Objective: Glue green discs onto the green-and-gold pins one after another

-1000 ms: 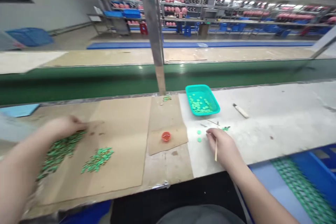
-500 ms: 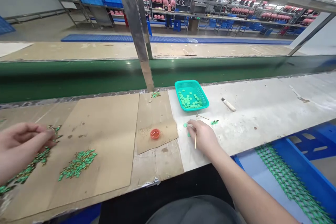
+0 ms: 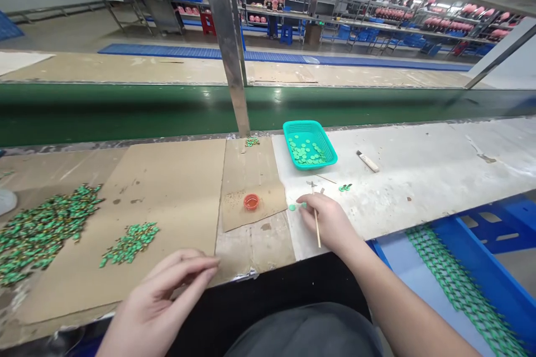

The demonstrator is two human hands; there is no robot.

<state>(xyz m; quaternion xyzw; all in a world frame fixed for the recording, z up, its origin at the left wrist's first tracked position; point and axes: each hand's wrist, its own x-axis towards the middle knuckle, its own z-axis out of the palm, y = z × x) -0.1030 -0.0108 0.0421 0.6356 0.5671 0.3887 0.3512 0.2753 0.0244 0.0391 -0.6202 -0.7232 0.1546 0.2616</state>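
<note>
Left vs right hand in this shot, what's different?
The right hand grips a thin wooden stick, while the left hand holds nothing that can be seen. The right hand's fingers curl around the stick, and the left hand's fingers are loosely extended. The right hand is over the white work surface, beside small green discs; the left hand is at the near edge of the brown cardboard sheet. Both hands are bare.

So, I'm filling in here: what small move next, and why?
Probably touch the wooden stick in the right hand to the two green discs beside it; that hand is right there, while the left hand is empty.
</note>
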